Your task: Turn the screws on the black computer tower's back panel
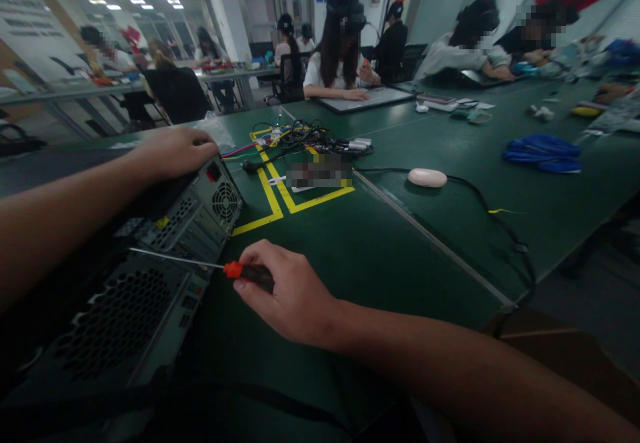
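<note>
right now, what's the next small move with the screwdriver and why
Probably nudge the screwdriver tip against the rear panel of the computer case: the right hand grips its handle, the shaft lies across that panel, and the left hand rests on the case's top. The exact screw is too dark to tell.

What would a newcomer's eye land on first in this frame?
The right hand, low in the centre, holds a red-and-black screwdriver whose shaft points left at the rear of a computer case lying on the green table. The left hand rests on the case's upper edge. Behind them, yellow tape lines and a cable tangle stand out.
</note>
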Demonstrator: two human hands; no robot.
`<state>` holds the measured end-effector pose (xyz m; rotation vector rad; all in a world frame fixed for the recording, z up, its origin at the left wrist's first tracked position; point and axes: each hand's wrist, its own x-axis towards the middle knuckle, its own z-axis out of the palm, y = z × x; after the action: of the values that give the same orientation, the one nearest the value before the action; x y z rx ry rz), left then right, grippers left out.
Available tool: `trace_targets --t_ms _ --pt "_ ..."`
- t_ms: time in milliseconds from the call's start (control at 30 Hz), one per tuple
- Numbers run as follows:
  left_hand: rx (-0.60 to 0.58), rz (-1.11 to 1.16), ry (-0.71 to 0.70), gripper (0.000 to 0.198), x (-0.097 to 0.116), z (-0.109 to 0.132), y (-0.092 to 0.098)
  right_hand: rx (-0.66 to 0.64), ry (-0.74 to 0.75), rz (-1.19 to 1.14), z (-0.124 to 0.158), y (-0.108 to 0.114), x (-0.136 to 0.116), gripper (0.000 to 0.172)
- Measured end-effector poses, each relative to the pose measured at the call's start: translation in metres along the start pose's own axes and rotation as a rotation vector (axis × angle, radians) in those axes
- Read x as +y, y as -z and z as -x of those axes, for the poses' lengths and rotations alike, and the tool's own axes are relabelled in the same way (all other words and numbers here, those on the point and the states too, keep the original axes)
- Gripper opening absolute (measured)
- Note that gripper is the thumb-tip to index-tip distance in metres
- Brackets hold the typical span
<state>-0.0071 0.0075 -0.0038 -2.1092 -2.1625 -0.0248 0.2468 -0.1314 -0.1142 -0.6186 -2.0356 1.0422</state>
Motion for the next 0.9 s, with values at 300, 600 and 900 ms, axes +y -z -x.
trace_targets --t_ms 300,600,900 --pt "-0.008 -0.033 0.017 0.067 0.0038 0.0018 0.0014 -0.006 0.001 -0.014 0.0004 -0.0004 0.0006 0.013" --pt "-0.008 -0.026 0.007 0.070 0.0035 0.0006 0.0007 -0.010 -0.005 -0.012 -0.0002 -0.0002 0.0003 0.012" --pt "-0.001 -0.019 0.004 0.069 0.0006 -0.0012 -0.0011 -0.003 0.005 -0.001 0.0002 0.0006 0.0006 0.013"
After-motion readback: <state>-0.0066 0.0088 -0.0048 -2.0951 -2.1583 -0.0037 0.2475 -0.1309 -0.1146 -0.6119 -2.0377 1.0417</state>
